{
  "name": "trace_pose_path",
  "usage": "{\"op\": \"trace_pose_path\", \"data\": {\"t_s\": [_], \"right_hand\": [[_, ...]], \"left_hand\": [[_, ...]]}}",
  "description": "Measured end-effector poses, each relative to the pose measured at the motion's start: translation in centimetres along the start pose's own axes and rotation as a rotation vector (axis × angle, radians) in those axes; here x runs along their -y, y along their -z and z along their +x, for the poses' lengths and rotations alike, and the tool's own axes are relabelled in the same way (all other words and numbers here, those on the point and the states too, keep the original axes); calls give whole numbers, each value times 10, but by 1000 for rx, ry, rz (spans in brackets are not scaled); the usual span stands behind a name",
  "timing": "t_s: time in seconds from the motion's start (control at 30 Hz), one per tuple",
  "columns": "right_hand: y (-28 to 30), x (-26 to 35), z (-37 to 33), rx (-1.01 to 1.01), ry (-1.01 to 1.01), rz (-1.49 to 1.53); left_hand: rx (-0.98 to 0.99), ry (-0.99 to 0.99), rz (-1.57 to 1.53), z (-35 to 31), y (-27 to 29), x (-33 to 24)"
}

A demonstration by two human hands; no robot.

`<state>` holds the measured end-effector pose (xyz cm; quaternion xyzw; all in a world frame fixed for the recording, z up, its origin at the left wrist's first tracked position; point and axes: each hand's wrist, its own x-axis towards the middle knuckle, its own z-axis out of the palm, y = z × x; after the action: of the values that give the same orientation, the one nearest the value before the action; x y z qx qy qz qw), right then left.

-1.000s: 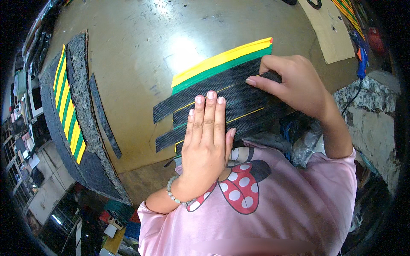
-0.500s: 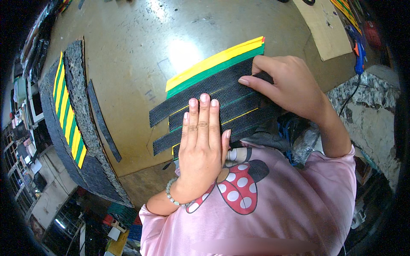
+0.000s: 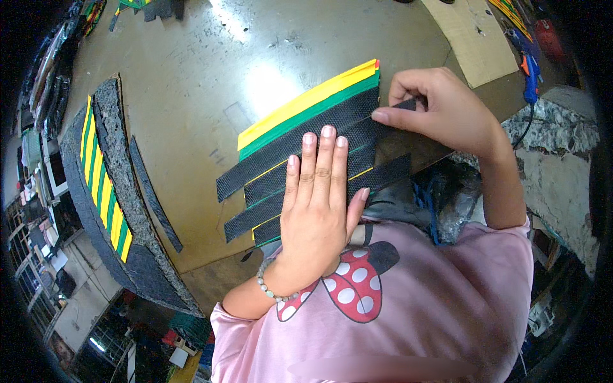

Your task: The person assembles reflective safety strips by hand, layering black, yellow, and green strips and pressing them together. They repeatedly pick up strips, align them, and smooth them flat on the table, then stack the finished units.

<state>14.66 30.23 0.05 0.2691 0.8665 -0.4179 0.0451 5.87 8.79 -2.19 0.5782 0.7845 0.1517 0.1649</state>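
My left hand [image 3: 319, 210] lies flat, fingers stretched out, on a panel of black woven-textured strips [image 3: 268, 169] laid side by side in a slanted, staggered row. Thin yellow and green lines show between those strips. Along the far edge of the panel run a yellow band [image 3: 306, 102] and a green band [image 3: 319, 116]. To the right, my right hand [image 3: 444, 115] pinches the end of one black strip [image 3: 403, 110] between thumb and fingers, slightly beyond the panel's right side. The strips' middle is hidden under my left hand.
At the left, a yellow-and-green striped piece [image 3: 105, 185] lies on a rough dark grey board [image 3: 121, 153]. Beside it is a loose narrow black strip [image 3: 155, 195]. Cardboard [image 3: 476, 45] and a blue glue gun [image 3: 531, 80] are at the far right of the table [image 3: 185, 127].
My right hand has moved slightly right and away from the panel, the black strip's end in its pinch. My left hand has slid a little to the right over the strips.
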Motion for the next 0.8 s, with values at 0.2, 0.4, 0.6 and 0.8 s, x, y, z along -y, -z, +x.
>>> {"op": "trace_pose_path", "data": {"t_s": [0.2,0.4,0.6,0.8], "right_hand": [[0,-6,-2,-15,97,-59],[-3,-3,-3,-112,166,-99],[-20,14,-23,-401,385,-575],[-45,8,-33,-535,335,-478]], "left_hand": [[22,-6,24,0,2,1],[20,-11,7,-1,3,2],[-15,-15,94,-2,-4,1],[-68,-40,86,-2,-8,3]]}}
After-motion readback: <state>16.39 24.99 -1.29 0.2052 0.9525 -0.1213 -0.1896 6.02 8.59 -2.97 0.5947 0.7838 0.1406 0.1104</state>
